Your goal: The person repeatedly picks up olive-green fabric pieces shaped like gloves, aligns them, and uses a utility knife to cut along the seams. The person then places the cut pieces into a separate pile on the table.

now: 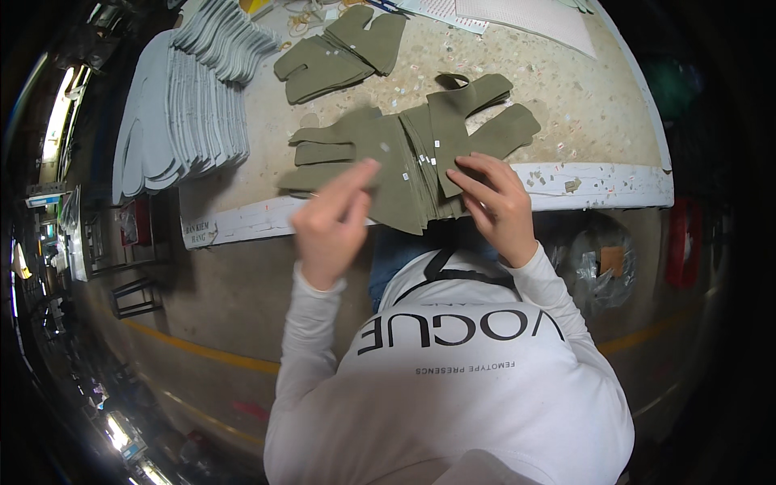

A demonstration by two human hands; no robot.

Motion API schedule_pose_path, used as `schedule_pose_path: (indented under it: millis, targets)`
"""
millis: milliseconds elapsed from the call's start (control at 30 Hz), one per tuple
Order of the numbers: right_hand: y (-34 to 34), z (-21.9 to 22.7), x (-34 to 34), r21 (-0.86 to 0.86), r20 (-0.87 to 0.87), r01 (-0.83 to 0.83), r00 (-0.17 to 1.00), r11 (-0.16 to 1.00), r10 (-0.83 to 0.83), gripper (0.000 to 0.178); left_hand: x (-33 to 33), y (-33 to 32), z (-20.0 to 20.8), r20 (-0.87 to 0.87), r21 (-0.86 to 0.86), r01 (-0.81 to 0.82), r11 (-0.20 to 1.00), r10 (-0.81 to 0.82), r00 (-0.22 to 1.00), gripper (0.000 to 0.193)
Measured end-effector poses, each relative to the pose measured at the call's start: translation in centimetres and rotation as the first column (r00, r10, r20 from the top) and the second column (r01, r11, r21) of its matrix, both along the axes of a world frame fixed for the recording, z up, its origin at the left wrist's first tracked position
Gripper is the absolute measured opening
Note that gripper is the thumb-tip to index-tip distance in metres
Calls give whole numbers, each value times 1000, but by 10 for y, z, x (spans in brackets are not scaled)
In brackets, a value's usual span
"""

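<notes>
A fanned stack of olive-green cut fabric pieces (415, 182) lies across the near part of the table, its lower tips reaching past the front edge. Small white stickers dot the pieces. Over the left part of the stack is my left hand (333, 222), blurred by motion, index finger stretched out and thumb apart from it. Beneath its fingertips, a finger-shaped piece (339, 137) is also slightly smeared. My right hand (495, 194) has its bent fingertips on the edge of the top right fabric piece (447, 153); its thumb is partly hidden.
More olive pieces (343, 56) lie farther back on the speckled table (566, 105). A tall row of light grey cut pieces (190, 113) stands at the left. Printed sheets (529, 20) lie at the far right. A clear plastic bag (602, 271) is below the table's right side.
</notes>
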State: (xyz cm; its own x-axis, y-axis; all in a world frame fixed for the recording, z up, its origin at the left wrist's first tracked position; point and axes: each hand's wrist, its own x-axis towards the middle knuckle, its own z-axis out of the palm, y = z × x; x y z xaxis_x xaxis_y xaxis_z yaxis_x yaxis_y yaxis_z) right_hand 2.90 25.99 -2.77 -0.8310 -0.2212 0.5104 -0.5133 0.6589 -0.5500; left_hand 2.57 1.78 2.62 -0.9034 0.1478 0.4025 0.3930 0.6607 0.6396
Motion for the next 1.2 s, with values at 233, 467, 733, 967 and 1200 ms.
schedule_pose_path:
  millis: [233, 467, 733, 967, 1200]
  targets:
    - [3, -5, 3, -176, 54, -93, 993, 980, 104, 42, 36, 36, -49, -82, -87, 97, 991, -104, 991, 35]
    - [-4, 6, 12, -334, 70, -179, 974, 926, 213, 44, 16, 42, -30, 394, 779, -133, 613, -313, 864, 37]
    - [-7, 24, 11, -234, 12, -78, 996, 969, 83, 35, -28, 19, -10, 399, 660, -24, 751, -323, 858, 44]
    - [-20, 25, -19, 13, 201, 1, 980, 1000, -3, 29, 2, -47, 29, 211, 840, -171, 515, -20, 977, 51]
    - [-43, 24, -2, -17, 325, 10, 946, 1000, -4, 30, 48, -99, 35, 169, 802, -260, 539, 213, 962, 49]
